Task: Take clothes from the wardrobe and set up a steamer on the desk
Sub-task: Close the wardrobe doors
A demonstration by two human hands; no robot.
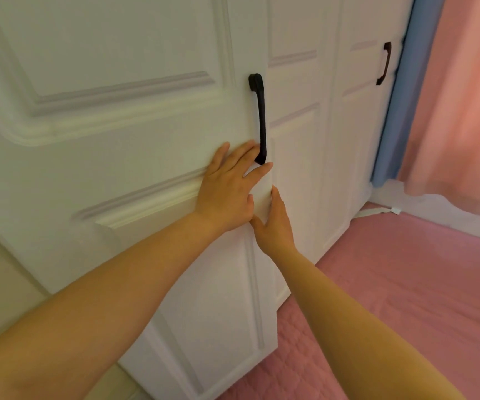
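Pressing flat-fingered on the wardrobe door (134,145), left hand (227,192); right hand (273,223) grips its edge.

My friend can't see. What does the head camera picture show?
Two bare hands touch a white wardrobe door: the left hand lies flat beside its black handle, and the right hand holds the door's edge. Pink carpet covers the floor.
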